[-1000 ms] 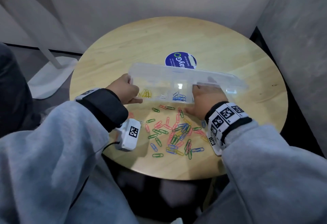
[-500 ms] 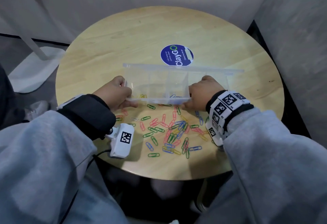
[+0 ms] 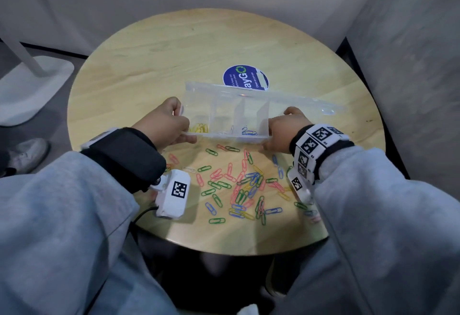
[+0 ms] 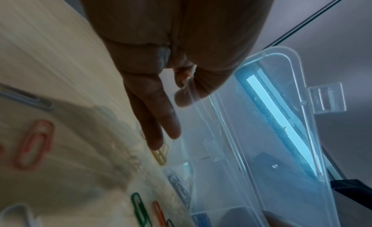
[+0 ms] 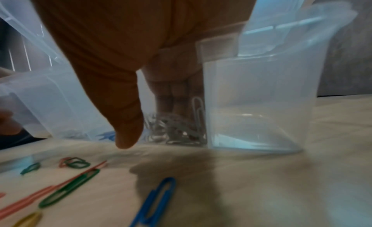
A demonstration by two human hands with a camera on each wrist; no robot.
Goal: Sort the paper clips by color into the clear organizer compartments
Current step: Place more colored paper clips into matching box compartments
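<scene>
At the centre of the head view, both hands are clamped on the clear organizer, one at each short end: the left hand pinches the left wall, thumb over the rim in the left wrist view, and the right hand curls round the right end, its fingers inside a compartment in the right wrist view. The box looks tipped toward the person on its near edge, with its open lid stretching away to the right. Yellow clips sit in the leftmost compartment, pale ones next, blue clips beyond. Thin clear plastic like this is probably light, a little flexible and slick, so holding it by the end walls with both hands seems sound; tipped further, the sorted clips could slide out or jump dividers. Just below the box, the loose paper clips lie scattered toward the lower edge of the round bench, some close to the rim. Open wood lies in the upper half of the frame, apart from a blue sticker just behind the box.
</scene>
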